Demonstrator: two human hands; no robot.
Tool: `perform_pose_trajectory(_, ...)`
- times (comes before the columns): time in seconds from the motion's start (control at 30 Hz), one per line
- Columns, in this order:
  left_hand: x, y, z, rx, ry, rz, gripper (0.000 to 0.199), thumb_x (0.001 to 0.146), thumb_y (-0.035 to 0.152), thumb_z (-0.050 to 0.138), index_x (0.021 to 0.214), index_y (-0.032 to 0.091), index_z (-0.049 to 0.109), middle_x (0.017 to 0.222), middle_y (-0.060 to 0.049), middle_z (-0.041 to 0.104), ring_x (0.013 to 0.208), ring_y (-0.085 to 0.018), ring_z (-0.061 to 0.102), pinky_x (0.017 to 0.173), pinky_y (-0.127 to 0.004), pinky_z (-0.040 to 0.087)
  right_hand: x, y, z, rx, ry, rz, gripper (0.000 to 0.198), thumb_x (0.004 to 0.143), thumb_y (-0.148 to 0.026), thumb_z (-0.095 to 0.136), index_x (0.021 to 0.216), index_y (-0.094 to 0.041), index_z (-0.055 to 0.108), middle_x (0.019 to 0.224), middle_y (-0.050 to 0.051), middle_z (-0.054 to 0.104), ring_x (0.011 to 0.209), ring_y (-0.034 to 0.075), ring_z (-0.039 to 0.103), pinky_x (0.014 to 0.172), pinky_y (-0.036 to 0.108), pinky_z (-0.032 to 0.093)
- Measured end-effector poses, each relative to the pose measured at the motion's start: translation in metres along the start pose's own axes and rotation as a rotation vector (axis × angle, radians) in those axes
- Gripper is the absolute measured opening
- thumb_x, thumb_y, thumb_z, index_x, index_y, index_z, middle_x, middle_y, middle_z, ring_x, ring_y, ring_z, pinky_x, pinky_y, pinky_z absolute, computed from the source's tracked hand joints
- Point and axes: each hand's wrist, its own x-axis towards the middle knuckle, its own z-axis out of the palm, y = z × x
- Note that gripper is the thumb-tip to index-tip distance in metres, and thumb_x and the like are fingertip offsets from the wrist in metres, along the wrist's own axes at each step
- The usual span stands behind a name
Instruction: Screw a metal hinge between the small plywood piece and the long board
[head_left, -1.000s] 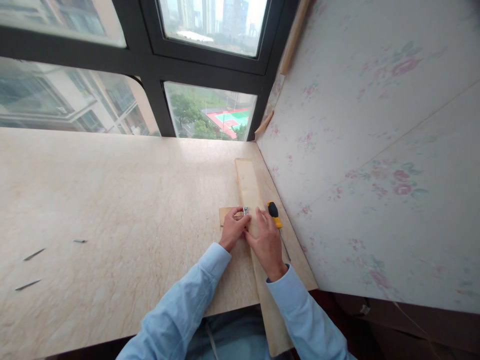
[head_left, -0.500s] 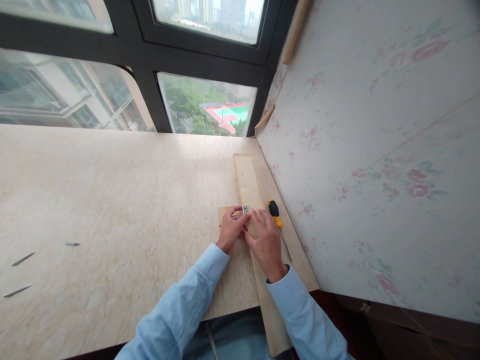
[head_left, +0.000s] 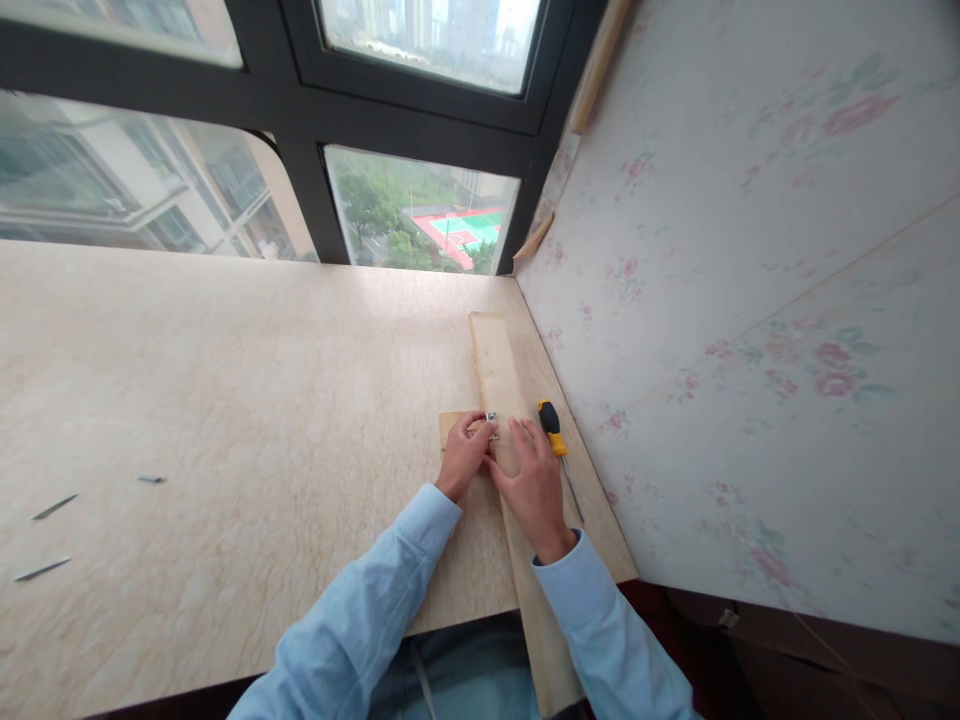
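Note:
A long, pale wooden board (head_left: 495, 365) runs from near the window past the front edge of the counter. My left hand (head_left: 465, 460) is closed in a pinch on a small silver metal piece with holes, seemingly a hinge (head_left: 492, 420), at the board's left edge. Under those fingers, a short wooden piece (head_left: 448, 428) sticks out to the left; its far end is hidden. My right hand (head_left: 534, 490) rests on the long board, fingers apart and thumb by its left edge. Just right of this hand lies a black and yellow screwdriver (head_left: 551, 425).
Several slim metal pieces lie at the left of the marbled counter (head_left: 262, 400), among them a pointed strip (head_left: 54, 507) and a shorter one (head_left: 151, 479). A floral-papered wall (head_left: 712, 300) bounds the right side. Dark-framed windows (head_left: 420, 205) stand behind.
My right fingertips have drawn back slightly to the right from the hinge, so more of it shows. My left hand stays on it. The view has shifted a little.

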Motion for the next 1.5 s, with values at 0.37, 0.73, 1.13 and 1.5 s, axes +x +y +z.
perform_pose_trajectory(0.37, -0.002, 0.004, 0.000, 0.027, -0.005, 0.021, 0.026, 0.070, 0.026, 0.068, 0.093, 0.016, 0.062, 0.061, 0.002, 0.063, 0.050, -0.011, 0.056, 0.046, -0.020, 0.043, -0.001, 0.000, 0.000, 0.012, 0.001, -0.021, 0.054, 0.087, -0.038, 0.058, 0.136, -0.017, 0.048, 0.132, 0.018, 0.054, 0.124, 0.031, 0.049, 0.101, 0.052, 0.044)
perform_pose_trajectory(0.73, -0.001, 0.001, 0.001, 0.067, -0.002, 0.069, 0.024, 0.073, 0.026, 0.068, 0.093, 0.014, 0.064, 0.066, -0.001, 0.067, 0.060, -0.014, 0.062, 0.053, -0.021, 0.048, 0.001, -0.002, -0.001, -0.029, -0.040, -0.022, 0.052, 0.087, -0.034, 0.057, 0.135, -0.015, 0.050, 0.132, 0.018, 0.054, 0.125, 0.030, 0.048, 0.102, 0.050, 0.043)
perform_pose_trajectory(1.13, -0.004, 0.003, 0.004, 0.090, 0.016, 0.091, 0.020, 0.075, 0.024, 0.068, 0.092, 0.015, 0.065, 0.075, -0.005, 0.071, 0.068, -0.017, 0.067, 0.063, -0.025, 0.053, 0.002, 0.001, 0.003, -0.002, -0.044, -0.017, 0.050, 0.088, -0.032, 0.055, 0.135, -0.016, 0.049, 0.131, 0.018, 0.055, 0.123, 0.030, 0.050, 0.100, 0.051, 0.045)
perform_pose_trajectory(1.5, -0.004, 0.000, 0.003, 0.008, 0.024, 0.064, 0.023, 0.075, 0.026, 0.067, 0.096, 0.015, 0.064, 0.074, -0.004, 0.071, 0.067, -0.016, 0.066, 0.058, -0.023, 0.051, 0.003, 0.024, -0.011, 0.208, -0.103, 0.038, 0.065, 0.090, -0.048, 0.052, 0.144, -0.015, 0.035, 0.143, 0.018, 0.046, 0.134, 0.029, 0.043, 0.108, 0.051, 0.039)
